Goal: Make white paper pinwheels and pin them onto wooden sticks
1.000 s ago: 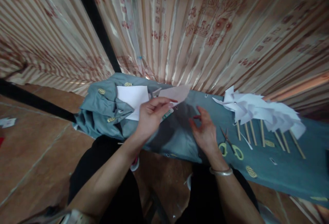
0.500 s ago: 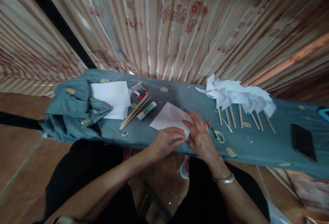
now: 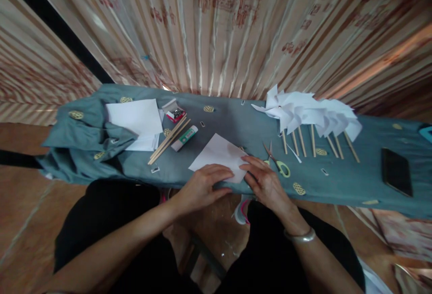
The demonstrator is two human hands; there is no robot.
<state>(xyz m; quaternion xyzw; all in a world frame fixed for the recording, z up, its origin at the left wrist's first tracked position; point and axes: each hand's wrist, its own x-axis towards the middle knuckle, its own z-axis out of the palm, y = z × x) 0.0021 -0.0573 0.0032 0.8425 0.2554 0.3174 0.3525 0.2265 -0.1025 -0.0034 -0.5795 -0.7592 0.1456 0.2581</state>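
Striped curtain hanging behind blue-covered tabletop [image 3: 337, 186], left hand [image 3: 202, 186] and right hand [image 3: 266, 181] pressing flat fingers on one white paper square [image 3: 218, 154] at the near edge, one pair of scissors [image 3: 278, 163] lying just beside, one glue stick [image 3: 184, 138], one phone [image 3: 396, 171].

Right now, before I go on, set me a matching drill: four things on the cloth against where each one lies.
Things:
1. scissors
2. glue stick
3. phone
4. paper sheet

Places:
A. under both hands
B. far right on the cloth
C. beside the loose wooden sticks
D. just right of the right hand

Pairs: 1-D, 2-C, 3-B, 4-A. The left hand presses the sheet's near edge.
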